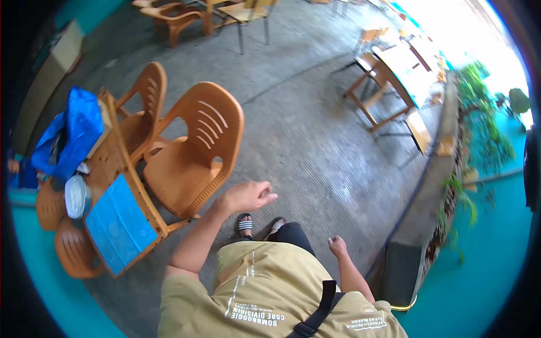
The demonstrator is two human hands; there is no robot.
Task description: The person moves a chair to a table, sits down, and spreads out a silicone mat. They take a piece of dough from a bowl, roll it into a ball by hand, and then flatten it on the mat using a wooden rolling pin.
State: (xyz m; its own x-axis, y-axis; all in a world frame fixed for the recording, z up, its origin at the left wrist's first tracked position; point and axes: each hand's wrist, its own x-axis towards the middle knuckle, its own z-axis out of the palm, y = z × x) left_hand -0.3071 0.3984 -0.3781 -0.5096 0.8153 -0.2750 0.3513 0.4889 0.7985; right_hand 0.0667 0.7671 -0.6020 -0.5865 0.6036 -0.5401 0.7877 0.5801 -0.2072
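Observation:
My left hand (248, 196) is in front of my body, near the orange-brown plastic chair (194, 143). Its fingers are loosely curled, and no object shows in them. Lower down on the other side, my right hand (337, 246) hangs beside my hip with the fingers folded in. It looks small from here, and I see nothing held. Neither hand touches any furniture.
Left of me stands a wooden table (121, 155) with a blue sheet (121, 222), a blue bag (79, 129) and a clear plastic container (75, 196). More tables and chairs stand farther off. A low concrete ledge (417, 211) with plants runs along the right.

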